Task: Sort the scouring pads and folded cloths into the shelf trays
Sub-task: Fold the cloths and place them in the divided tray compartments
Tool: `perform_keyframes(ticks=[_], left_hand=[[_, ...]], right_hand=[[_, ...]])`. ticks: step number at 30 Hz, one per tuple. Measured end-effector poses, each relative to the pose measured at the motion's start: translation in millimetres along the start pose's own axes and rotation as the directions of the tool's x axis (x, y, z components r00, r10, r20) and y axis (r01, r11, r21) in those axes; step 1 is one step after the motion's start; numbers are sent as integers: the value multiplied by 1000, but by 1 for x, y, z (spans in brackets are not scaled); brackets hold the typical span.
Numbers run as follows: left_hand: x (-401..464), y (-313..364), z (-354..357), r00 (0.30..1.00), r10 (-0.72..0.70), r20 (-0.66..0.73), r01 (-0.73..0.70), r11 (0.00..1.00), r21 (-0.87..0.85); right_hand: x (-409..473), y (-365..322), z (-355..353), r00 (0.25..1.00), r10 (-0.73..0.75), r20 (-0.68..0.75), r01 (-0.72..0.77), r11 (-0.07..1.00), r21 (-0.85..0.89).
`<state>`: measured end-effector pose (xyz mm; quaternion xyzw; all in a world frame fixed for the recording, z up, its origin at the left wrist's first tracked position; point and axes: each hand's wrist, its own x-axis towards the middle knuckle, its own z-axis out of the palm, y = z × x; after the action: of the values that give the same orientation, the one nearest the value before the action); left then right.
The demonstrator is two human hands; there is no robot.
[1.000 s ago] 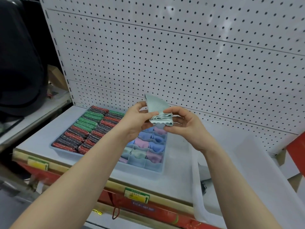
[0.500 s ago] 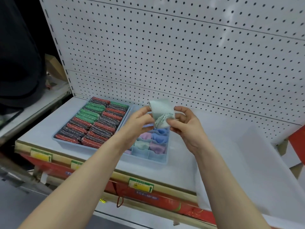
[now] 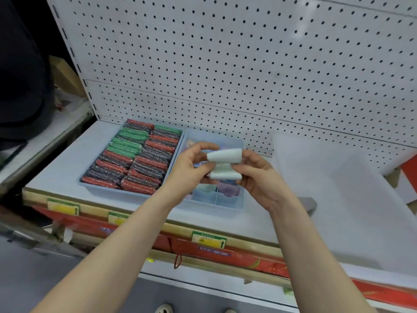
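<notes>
A pale folded cloth [image 3: 224, 163] is held between both hands above the divided blue tray [image 3: 228, 205]. My left hand [image 3: 188, 169] pinches its left edge and my right hand [image 3: 259, 175] grips its right edge, with the cloth doubled over into two layers. The tray beneath holds several pastel folded cloths [image 3: 228, 188] in compartments, partly hidden by my hands. To its left, a second blue tray [image 3: 99, 185] is packed with rows of red, green and dark scouring pads [image 3: 137, 154].
Both trays sit on a white shelf [image 3: 67, 159] backed by a white pegboard [image 3: 225, 64]. A large white plastic bin [image 3: 338, 199] stands at the right. Price labels [image 3: 208, 239] line the shelf's front edge. A dark shape fills the far left.
The cloth has gone from a loose bunch with a raised corner to a flatter folded strip between my hands. The camera has tilted down and moved slightly closer.
</notes>
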<state>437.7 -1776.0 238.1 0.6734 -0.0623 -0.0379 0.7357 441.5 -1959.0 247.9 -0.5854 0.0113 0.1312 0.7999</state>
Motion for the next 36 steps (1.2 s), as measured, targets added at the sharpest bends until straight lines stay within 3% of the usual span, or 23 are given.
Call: perform_keyframes(ticks=[5, 11, 15, 17, 19, 21, 25, 29, 33, 36], left_hand=[[2, -13, -17, 981, -191, 43, 195, 956, -217], [6, -32, -29, 995, -99, 12, 99, 995, 1], [9, -40, -41, 995, -89, 44, 79, 976, 203], [9, -46, -51, 996, -65, 58, 29, 878, 478], [8, -55, -65, 993, -26, 114, -68, 665, 744], [4, -62, -75, 982, 16, 187, -167, 523, 836], [1, -76, -78, 937, 80, 340, -340, 426, 838], [2, -83, -79, 916, 129, 379, -398, 388, 831], [1, -86, -80, 919, 128, 373, -393, 377, 839], [1, -87, -80, 923, 101, 370, -381, 361, 851]], right_hand=[[-1, 20, 14, 983, -116, -140, 82, 970, -227], [5, 24, 12, 990, 65, -128, -103, 942, -319], [16, 38, 9, 984, 149, -98, -178, 852, -492], [23, 47, 1, 984, 89, -156, -171, 729, -663], [27, 55, -8, 987, 25, -158, -151, 467, -871], [29, 63, -9, 995, 24, -95, -97, 339, -936], [35, 83, -1, 998, -23, 65, 68, 266, -962], [41, 86, 0, 994, -28, 102, 105, 194, -975], [49, 77, 0, 988, 55, 147, 151, -79, -985], [53, 83, 10, 986, 64, 153, 163, -176, -971]])
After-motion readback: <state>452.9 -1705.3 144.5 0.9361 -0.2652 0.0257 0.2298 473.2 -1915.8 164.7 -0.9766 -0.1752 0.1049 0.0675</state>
